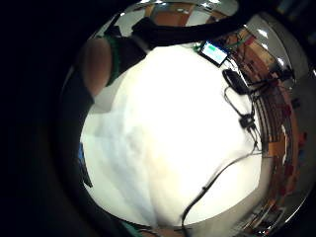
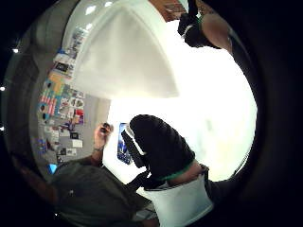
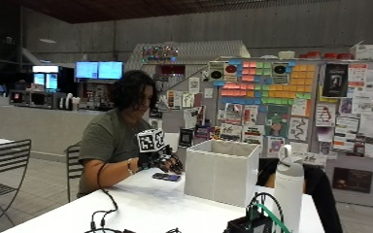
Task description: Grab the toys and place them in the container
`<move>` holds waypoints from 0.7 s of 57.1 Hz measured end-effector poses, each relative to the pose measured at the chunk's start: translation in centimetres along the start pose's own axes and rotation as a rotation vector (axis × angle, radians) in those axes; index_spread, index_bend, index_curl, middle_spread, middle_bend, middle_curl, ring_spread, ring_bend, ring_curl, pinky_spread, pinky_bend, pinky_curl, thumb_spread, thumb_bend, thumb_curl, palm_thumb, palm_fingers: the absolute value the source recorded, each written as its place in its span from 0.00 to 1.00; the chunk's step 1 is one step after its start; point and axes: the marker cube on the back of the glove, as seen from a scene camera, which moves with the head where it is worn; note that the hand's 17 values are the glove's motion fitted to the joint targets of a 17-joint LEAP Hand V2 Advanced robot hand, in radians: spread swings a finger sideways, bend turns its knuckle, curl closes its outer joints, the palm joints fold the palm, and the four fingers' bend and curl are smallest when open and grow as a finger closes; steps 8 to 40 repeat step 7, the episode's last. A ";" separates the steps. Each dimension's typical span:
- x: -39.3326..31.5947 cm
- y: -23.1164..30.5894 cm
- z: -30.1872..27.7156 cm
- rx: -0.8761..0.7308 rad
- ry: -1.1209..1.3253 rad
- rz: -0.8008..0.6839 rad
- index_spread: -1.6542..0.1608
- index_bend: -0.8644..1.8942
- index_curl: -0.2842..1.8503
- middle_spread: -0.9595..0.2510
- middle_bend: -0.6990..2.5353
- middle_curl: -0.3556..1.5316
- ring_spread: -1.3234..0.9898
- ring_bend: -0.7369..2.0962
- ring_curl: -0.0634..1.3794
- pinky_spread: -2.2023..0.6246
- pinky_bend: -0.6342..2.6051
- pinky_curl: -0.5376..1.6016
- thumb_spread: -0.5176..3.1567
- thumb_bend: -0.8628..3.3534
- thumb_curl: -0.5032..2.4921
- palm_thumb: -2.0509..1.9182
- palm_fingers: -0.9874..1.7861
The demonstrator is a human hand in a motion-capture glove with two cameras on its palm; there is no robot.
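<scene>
One gloved right hand (image 3: 167,162) above table (image 3: 147,204)

A container (image 3: 221,170) stands on the worktop (image 3: 147,206); a phone (image 3: 166,176) lies just beside it, a bottle (image 3: 289,189) on its other side.

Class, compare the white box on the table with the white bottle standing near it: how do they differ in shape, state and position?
The box is square-sided and broad; the bottle is round and slim. The box is open at the top; the bottle carries a lid with a loop handle. The box stands nearer the gloved right hand; the bottle stands on the box's far side from it. Both are white and upright on the table.
</scene>
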 end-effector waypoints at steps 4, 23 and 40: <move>0.1 0.5 0.8 0.007 0.039 0.026 0.66 0.43 0.41 0.64 0.30 0.45 0.48 0.42 0.28 0.79 0.39 0.38 0.48 0.19 0.23 0.50 0.46; 0.2 0.6 1.2 0.012 0.049 0.039 0.66 0.42 0.41 0.64 0.31 0.46 0.48 0.43 0.28 0.79 0.38 0.38 0.48 0.19 0.23 0.50 0.47; 0.2 0.6 1.2 0.012 0.049 0.039 0.66 0.42 0.41 0.64 0.31 0.46 0.48 0.43 0.28 0.79 0.38 0.38 0.48 0.19 0.23 0.50 0.47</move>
